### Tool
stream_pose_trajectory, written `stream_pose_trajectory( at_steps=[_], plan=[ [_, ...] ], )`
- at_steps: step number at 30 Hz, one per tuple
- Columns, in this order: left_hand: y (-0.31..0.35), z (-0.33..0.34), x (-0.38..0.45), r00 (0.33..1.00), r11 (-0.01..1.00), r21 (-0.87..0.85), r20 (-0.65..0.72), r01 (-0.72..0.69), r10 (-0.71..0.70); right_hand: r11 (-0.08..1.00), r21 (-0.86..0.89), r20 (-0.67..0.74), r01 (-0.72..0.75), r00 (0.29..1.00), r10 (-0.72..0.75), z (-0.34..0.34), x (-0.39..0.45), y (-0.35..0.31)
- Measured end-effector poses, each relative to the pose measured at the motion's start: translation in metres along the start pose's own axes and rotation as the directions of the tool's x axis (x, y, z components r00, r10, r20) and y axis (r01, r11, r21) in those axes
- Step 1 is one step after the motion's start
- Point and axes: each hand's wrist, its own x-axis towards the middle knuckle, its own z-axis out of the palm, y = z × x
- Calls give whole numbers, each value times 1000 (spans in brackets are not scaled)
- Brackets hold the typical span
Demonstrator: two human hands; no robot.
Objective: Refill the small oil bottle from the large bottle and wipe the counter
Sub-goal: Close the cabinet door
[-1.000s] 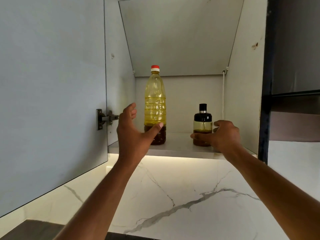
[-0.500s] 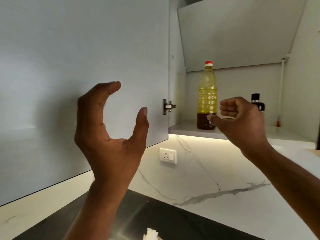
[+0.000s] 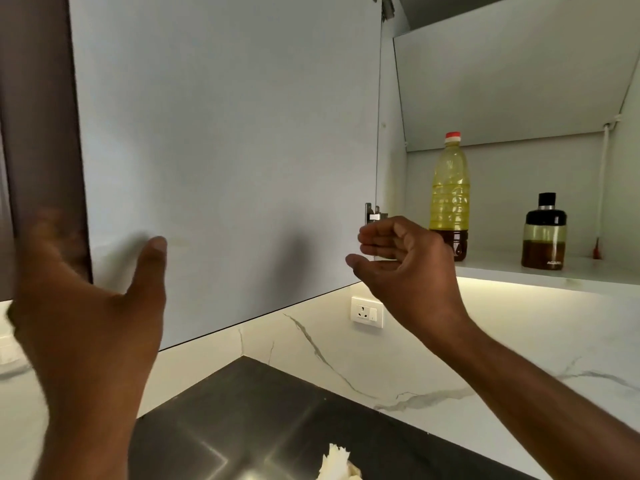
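A tall plastic large oil bottle (image 3: 449,195) with a red cap stands on the open cabinet's shelf (image 3: 540,271), holding yellow oil over a dark layer. To its right stands the small oil bottle (image 3: 544,233), dark-capped and partly filled with brown oil. My right hand (image 3: 405,268) hovers in front of the shelf's left end, fingers loosely curled, holding nothing. My left hand (image 3: 86,306) is raised far left in front of the open cabinet door (image 3: 225,150), fingers spread and empty. A white crumpled tissue (image 3: 337,462) lies on the dark counter (image 3: 263,417) below.
The open door fills the left and middle of the view, its hinge (image 3: 374,213) beside my right hand. A marble backsplash carries a white wall socket (image 3: 367,311). A dark cabinet panel (image 3: 38,133) stands at far left. A white cable (image 3: 604,188) runs down inside the cabinet.
Both hands have pulled back from the bottles on the shelf and drifted left. The view has swung left and down, bringing the counter and tissue into sight. Neither bottle has moved.
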Motion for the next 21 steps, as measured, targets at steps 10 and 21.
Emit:
stream_pose_trajectory(
  at_steps=[10, 21],
  plan=[
    [4, -13, -18, 999, 999, -19, -17, 38, -39, 996, 84, 35, 1, 999, -4, 4, -13, -17],
    [80, -14, -79, 982, 960, -230, 67, -158, 178, 966, 251, 2, 59, 998, -61, -35, -42, -55]
  ],
)
